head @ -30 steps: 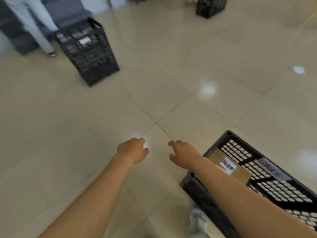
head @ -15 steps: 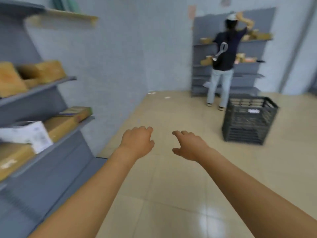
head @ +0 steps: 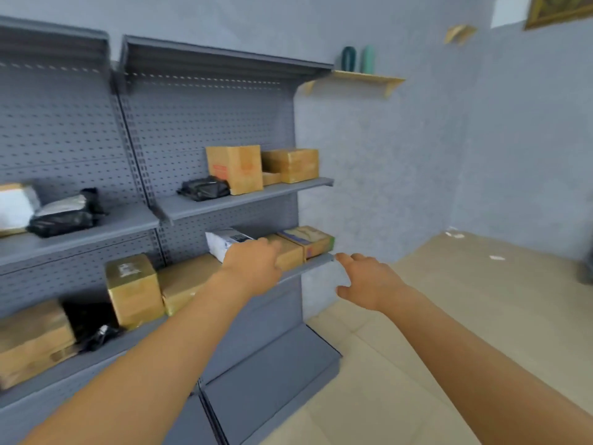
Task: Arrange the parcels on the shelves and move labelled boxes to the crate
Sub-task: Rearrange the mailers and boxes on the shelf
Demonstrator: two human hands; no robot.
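Note:
A grey metal shelving unit [head: 244, 197] fills the left half of the view. Its lower shelf [head: 317, 261] holds a white parcel [head: 224, 244], a flat brown box [head: 290, 253], a labelled box [head: 308, 240] at the right end and a taped box [head: 133, 289] further left. My left hand [head: 253, 264] reaches over the lower shelf in front of the white parcel and the flat brown box, fingers loosely bent, holding nothing. My right hand [head: 365, 281] hovers just right of the shelf's end, fingers spread and empty. No crate is in view.
The upper shelf carries two brown boxes [head: 236, 168] [head: 292, 164] and a black bag [head: 203, 188]. More bags [head: 61, 216] and boxes [head: 32, 342] sit on the left bay. A small wooden wall shelf [head: 365, 79] holds two bottles. Tiled floor [head: 449, 316] lies to the right.
The view has swung from the floor and a black crate, past a person at a far shelf, to this shelving unit. Both hands stay out in front, empty, now at the lower shelf.

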